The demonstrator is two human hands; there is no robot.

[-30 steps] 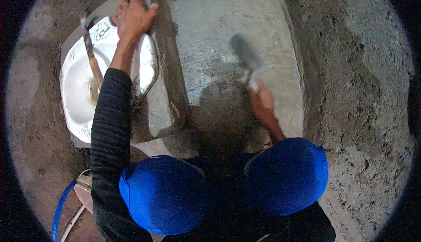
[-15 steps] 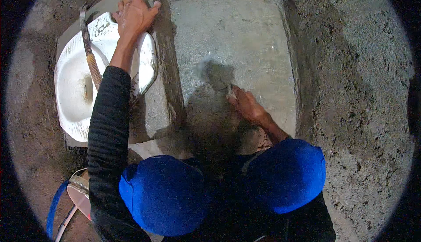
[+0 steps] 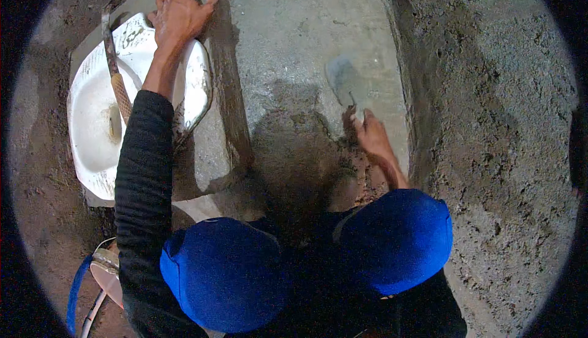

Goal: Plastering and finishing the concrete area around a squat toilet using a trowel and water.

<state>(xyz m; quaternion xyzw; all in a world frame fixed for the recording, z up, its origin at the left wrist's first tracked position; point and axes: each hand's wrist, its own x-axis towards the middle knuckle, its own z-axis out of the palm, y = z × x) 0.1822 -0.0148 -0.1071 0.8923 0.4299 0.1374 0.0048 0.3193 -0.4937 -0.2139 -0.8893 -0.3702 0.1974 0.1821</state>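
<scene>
My right hand (image 3: 372, 136) is closed around the handle of a trowel (image 3: 342, 76). Its blade lies against the wet grey cement surface (image 3: 288, 38), towards the right side. Propped on the cement ledge (image 3: 217, 93) at the far left, my left hand (image 3: 179, 19) has its fingers apart and holds nothing. Below that hand and wrist sits a white ceramic squat toilet pan (image 3: 92, 117), smeared with dark cement and partly hidden by my left arm. Across the pan lies a long tool (image 3: 119, 90) with a dark metal shaft and a tan textured grip.
My two knees in blue cloth (image 3: 223, 274) fill the near middle. A tipped bucket (image 3: 107, 277) stands at the lower left beside a blue strap (image 3: 78, 295). Rough cement ground (image 3: 496, 154) rises along the right. My shadow darkens the middle of the cement.
My right hand has swept the trowel to the right and slightly farther away across the cement. The left hand stays propped on the ledge; the whole view has shifted slightly.
</scene>
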